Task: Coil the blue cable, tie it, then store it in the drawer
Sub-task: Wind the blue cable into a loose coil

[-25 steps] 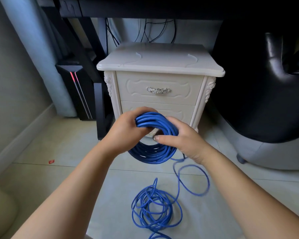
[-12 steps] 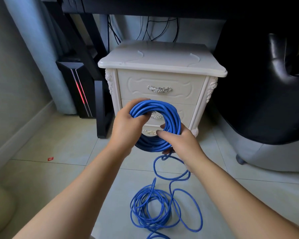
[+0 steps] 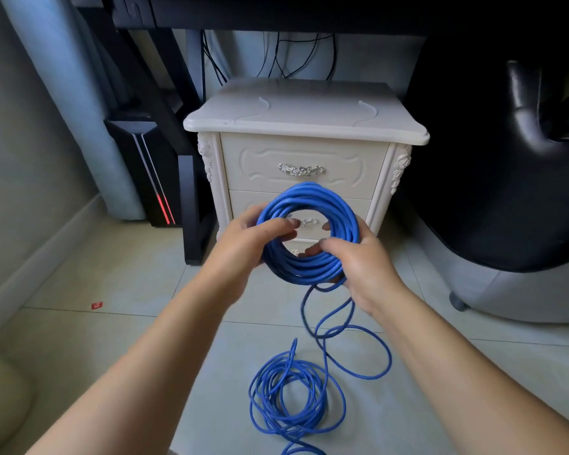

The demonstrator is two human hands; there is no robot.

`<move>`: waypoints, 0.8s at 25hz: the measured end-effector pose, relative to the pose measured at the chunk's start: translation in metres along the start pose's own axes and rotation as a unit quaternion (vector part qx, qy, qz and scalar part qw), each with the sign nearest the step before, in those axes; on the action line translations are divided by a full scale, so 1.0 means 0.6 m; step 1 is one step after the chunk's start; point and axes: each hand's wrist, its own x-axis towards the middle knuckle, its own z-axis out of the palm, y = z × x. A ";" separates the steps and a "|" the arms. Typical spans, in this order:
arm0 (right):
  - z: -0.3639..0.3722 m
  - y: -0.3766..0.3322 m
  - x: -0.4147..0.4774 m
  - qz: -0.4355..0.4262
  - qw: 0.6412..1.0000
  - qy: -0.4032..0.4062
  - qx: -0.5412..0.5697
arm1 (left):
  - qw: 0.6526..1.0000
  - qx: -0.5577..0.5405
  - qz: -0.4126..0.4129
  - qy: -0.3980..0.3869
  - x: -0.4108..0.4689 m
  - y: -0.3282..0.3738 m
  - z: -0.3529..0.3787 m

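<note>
Your left hand (image 3: 243,244) grasps the left side of the wound part of the blue cable (image 3: 309,197), with your fingers curled across the front of the strands and reaching into the ring's opening. Your right hand (image 3: 358,261) grasps the ring's lower right side, with your fingertips hooked into the opening and the rest of the hand wrapped round the outside. You hold the ring upright in the air between both hands, facing you, in front of the white nightstand (image 3: 303,119) and clear of the tiled floor (image 3: 112,274). From the ring's bottom edge, just beside your right hand, a strand drops to the floor and swings out in a wide bend to the right. It joins the loose loops (image 3: 293,395), which lie in an untidy pile on the tiles between your forearms, near the bottom edge of the view. The top drawer (image 3: 260,159) is closed, and its silver handle (image 3: 301,169) sits just above the ring. The lower drawer (image 3: 243,201) is closed too, and its handle shows through the ring's opening. The nightstand stands below the black desk (image 3: 276,11), with dark wires (image 3: 296,54) hanging behind it. A black computer tower (image 3: 138,165) with a red light strip stands on the floor to its left, and a black chair (image 3: 506,159) is on its right. A small red scrap (image 3: 96,305) lies on the floor toward the left wall.
</note>
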 end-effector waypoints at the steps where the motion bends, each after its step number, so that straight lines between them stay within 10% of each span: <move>1: -0.006 -0.004 0.001 -0.033 0.997 -0.012 -0.074 | 0.999 0.039 0.019 -0.022 0.002 0.005 -0.009; 8: -0.001 0.012 -0.003 -0.107 0.920 -0.100 -0.363 | 0.906 0.403 0.120 -0.042 -0.001 -0.012 0.005; 20: 0.021 0.019 -0.008 -0.001 0.997 -0.070 0.028 | 0.988 -0.108 -0.011 0.112 0.011 -0.013 0.008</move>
